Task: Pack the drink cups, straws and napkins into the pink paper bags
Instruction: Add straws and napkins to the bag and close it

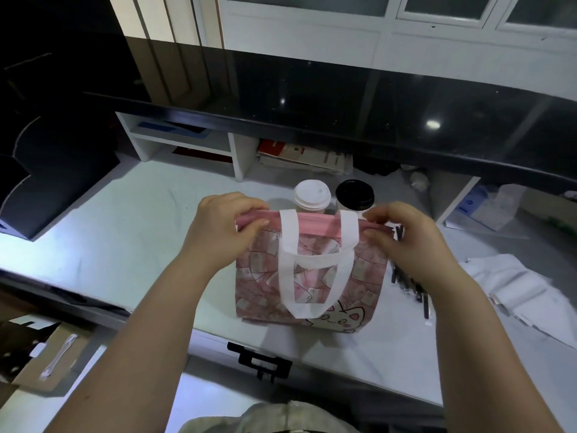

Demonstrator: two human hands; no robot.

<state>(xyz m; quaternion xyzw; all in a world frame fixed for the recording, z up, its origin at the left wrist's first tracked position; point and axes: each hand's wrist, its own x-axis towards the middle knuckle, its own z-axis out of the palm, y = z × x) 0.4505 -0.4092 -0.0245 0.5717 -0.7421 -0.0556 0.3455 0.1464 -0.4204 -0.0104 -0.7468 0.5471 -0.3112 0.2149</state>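
A pink paper bag (359, 276) with white handles and a cat print stands upright on the white counter (131, 232). My left hand (224, 229) pinches the bag's top rim at its left end. My right hand (402, 235) pinches the same rim at its right end. Behind the bag stand two cups: one with a white lid (311, 195) and one with a black lid (354, 194). Dark wrapped straws (412, 289) lie on the counter right of the bag, partly under my right wrist. White napkins (518, 289) lie further right.
A black raised counter ledge (343, 126) overhangs the back. Under it are a white shelf unit (187, 145) and stacked red-and-white papers (306, 156). A black box (46, 189) stands at the left. Cardboard boxes (43, 354) sit below the counter's front edge at lower left.
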